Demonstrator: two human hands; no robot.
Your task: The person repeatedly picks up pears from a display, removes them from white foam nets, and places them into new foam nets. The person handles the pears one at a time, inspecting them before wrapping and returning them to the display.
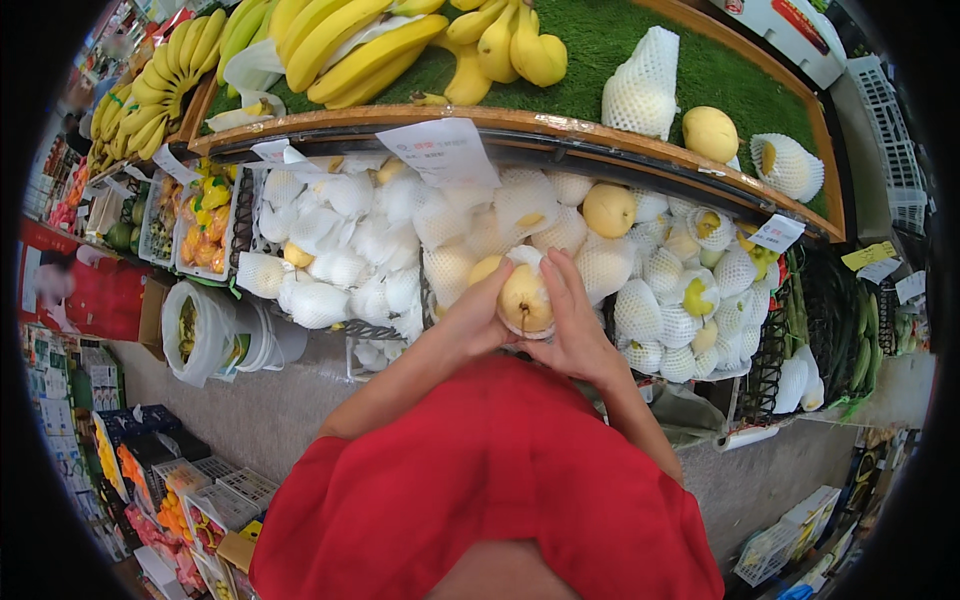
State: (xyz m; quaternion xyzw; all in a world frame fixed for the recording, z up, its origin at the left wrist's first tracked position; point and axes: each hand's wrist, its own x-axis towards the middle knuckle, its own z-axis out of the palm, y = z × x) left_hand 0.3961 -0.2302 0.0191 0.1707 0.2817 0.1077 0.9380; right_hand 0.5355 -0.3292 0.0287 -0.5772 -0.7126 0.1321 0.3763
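Between both palms I hold a yellow pear (525, 300), its stem end facing me and a white foam net sleeve (526, 255) wrapped around its far side. My left hand (486, 315) grips it from the left. On the other side, my right hand (574, 322) has its fingers along the pear and sleeve. Just beyond is a crate of pears, most in foam nets (527, 199). One bare pear (609, 211) sits among them to the right. Another yellow pear (486, 270) shows partly behind my left fingers.
Crates of foam-netted fruit stand left (360, 247) and right (675, 300). Above runs a wooden-edged shelf (420, 116) with bananas (360, 52) and a bare pear (709, 135) on artificial grass. A paper sign (439, 150) hangs from the edge. Lined bins (196, 322) stand lower left.
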